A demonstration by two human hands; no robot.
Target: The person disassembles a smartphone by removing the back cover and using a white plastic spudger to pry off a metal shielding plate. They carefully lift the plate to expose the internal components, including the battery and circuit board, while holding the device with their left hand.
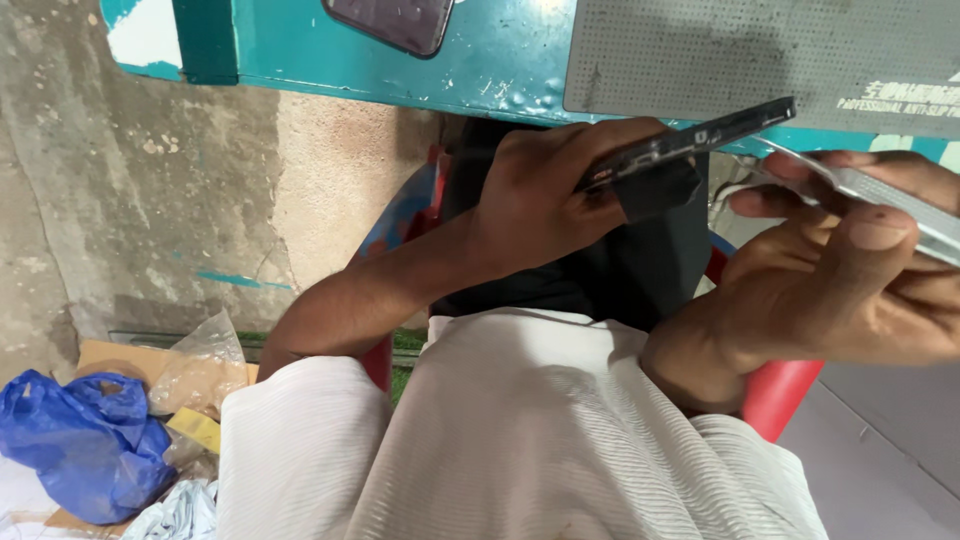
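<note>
The person wears a loose white garment of thin fabric with fine ribbing running across it in close rows, falling in soft folds over the torso and upper arms. Its sleeves end above the elbows, leaving both forearms bare. Below it, dark black trousers cover the lap. The left hand (545, 190) and right hand (840, 280) wear no rings, watch or gloves.
</note>
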